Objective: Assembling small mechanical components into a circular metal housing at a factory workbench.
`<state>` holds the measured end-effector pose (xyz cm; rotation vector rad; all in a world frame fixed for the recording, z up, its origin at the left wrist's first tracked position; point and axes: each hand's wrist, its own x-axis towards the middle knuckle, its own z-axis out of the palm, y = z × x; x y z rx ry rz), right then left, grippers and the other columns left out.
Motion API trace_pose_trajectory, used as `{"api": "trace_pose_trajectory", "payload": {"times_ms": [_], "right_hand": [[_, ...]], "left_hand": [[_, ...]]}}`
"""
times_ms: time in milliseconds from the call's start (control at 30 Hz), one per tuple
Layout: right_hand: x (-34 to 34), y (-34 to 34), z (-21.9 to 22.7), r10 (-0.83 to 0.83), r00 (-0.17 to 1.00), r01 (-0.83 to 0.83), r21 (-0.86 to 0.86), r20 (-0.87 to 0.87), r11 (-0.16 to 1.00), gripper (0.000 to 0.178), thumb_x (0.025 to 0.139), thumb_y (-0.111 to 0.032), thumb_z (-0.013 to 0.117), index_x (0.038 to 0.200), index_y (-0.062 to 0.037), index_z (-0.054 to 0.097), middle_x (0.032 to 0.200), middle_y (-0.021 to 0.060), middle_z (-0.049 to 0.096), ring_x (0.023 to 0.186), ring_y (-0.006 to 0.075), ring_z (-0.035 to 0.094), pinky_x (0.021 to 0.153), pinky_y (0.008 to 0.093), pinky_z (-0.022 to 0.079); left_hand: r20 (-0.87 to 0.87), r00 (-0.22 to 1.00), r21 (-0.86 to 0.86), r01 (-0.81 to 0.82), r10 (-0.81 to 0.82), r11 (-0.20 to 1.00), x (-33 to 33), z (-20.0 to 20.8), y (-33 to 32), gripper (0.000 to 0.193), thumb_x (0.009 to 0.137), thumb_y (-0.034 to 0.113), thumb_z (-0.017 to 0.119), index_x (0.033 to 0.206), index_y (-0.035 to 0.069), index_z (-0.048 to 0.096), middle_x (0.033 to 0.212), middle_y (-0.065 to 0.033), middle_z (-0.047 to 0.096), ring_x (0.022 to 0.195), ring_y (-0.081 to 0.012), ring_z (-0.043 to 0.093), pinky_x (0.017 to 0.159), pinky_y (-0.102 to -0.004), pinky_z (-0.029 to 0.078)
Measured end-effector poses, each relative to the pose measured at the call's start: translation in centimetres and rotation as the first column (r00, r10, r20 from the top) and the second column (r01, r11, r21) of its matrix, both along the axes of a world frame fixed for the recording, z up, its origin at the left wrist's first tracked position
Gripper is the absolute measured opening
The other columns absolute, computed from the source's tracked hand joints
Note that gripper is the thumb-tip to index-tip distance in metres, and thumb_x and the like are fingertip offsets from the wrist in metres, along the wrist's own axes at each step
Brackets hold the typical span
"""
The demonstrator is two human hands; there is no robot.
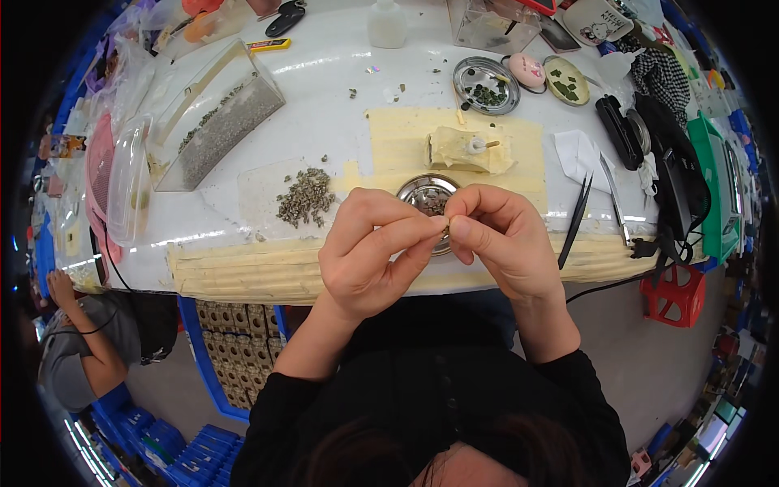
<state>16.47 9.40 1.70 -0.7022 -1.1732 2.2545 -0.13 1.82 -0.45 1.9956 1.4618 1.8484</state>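
Head view: gripping tiny piece (447, 230) between left hand (365, 247) and right hand (505, 242), with thumbs and fingertips pinched nearly closed, over dish (428, 178). Cannot make out piece's shape. Probably best to pinch lightly, steady with one hand, turn with the other, and work over dish to catch drops.

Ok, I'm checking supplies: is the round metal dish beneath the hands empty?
Not empty: small pieces lie inside the round metal dish; left hand and right hand hide part.
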Motion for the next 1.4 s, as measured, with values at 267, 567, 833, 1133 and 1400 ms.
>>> {"api": "trace_pose_trajectory", "payload": {"times_ms": [267,567,833,1133,1400], "right_hand": [[-0.9,-1.2,-0.3,-0.448,0.893,0.231,0.888,-0.031,0.399,0.017,0.077,0.000,0.077,0.092,-0.0025,0.071,0.084,0.0046,0.065,0.068,0.0132,0.057,0.060,0.0257,0.046],[-1.1,-1.3,-1.4,-0.464,0.882,0.195,0.960,-0.082,0.200,0.029,0.076,0.002,0.075,0.104,-0.0028,0.073,0.084,0.0059,0.064,0.069,0.0182,0.059,0.059,0.0280,0.046],[-0.7,-1.7,-0.8,-0.382,0.924,0.237,0.798,-0.010,0.554,0.026,0.080,0.001,0.073,0.106,-0.0015,0.073,0.086,0.0076,0.064,0.074,0.0152,0.059,0.064,0.0257,0.047],[-1.0,-2.0,-0.8,-0.433,0.899,0.195,0.942,-0.061,0.273,0.029,0.080,0.000,0.073,0.109,-0.0017,0.072,0.086,0.0078,0.065,0.073,0.0171,0.059,0.064,0.0276,0.047],[-0.6,-1.8,-0.4,-0.143,0.989,0.146,0.093,-0.034,0.985,0.016,0.093,-0.010,0.066,0.106,-0.0002,0.068,0.089,0.0012,0.065,0.077,0.0063,0.058,0.066,0.0215,0.048]], "left_hand": [[-0.024,0.991,0.003,-0.131,0.131,0.991,0.6,-0.2,0.4,0.029,0.067,-0.007,0.078,0.093,0.002,0.071,0.082,-0.0051,0.064,0.071,-0.0197,0.059,0.062,-0.0292,0.046],[0.100,0.990,-0.020,-0.099,0.101,0.995,0.3,-0.6,0.2,0.026,0.068,-0.007,0.079,0.090,0.003,0.071,0.081,-0.0054,0.064,0.072,-0.0197,0.060,0.062,-0.0293,0.046],[0.063,0.993,-0.034,-0.100,0.102,0.994,0.3,-0.4,0.2,0.025,0.068,-0.007,0.078,0.090,0.003,0.072,0.082,-0.0055,0.064,0.072,-0.0195,0.059,0.063,-0.0290,0.046],[0.138,0.985,-0.051,-0.098,0.104,0.994,0.2,-0.7,0.1,0.024,0.069,-0.007,0.077,0.090,0.003,0.072,0.082,-0.0056,0.064,0.072,-0.0192,0.059,0.063,-0.0282,0.046],[0.044,0.998,0.015,-0.042,0.041,0.999,0.2,-0.3,0.1,0.028,0.067,-0.006,0.079,0.092,0.004,0.073,0.082,-0.0041,0.064,0.072,-0.0190,0.060,0.062,-0.0285,0.047]]}}
